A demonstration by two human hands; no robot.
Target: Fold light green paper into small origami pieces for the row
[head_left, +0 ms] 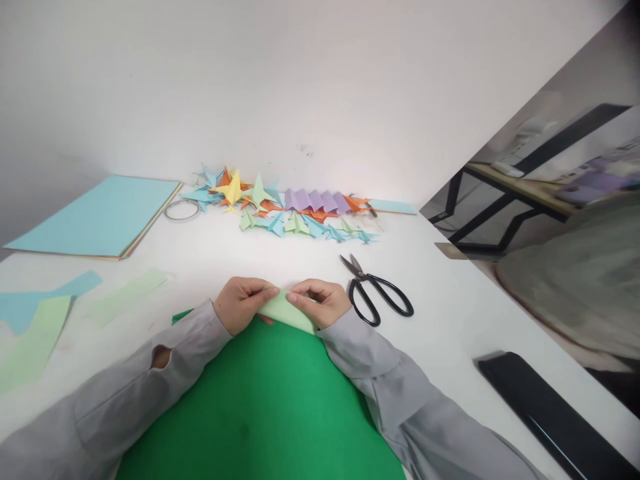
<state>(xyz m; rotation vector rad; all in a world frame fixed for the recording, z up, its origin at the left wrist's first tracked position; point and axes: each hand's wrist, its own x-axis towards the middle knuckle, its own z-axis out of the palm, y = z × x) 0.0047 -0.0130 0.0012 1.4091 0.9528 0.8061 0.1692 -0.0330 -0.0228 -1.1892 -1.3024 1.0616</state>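
Between my two hands is a piece of pale green paper (pixel 293 316), held just above the near edge of a green sheet or cloth (pixel 260 400). My left hand (pixel 243 303) pinches its upper left part between thumb and fingers. From the other side my right hand (pixel 323 302) grips the same paper, its thumb pressed on the top edge close to the left thumb. Part of the paper is hidden behind the fingers. Black-handled scissors (pixel 367 280) lie with blades partly apart, just right of my right hand.
Folded paper stars and shapes (pixel 233 190) line the wall, beside a pleated purple paper (pixel 317 201). A stack of coloured sheets (pixel 100 217) lies back left, with a ring (pixel 182 211) near it. Paper scraps (pixel 43 333) are at left. A black long object (pixel 555 413) lies right.
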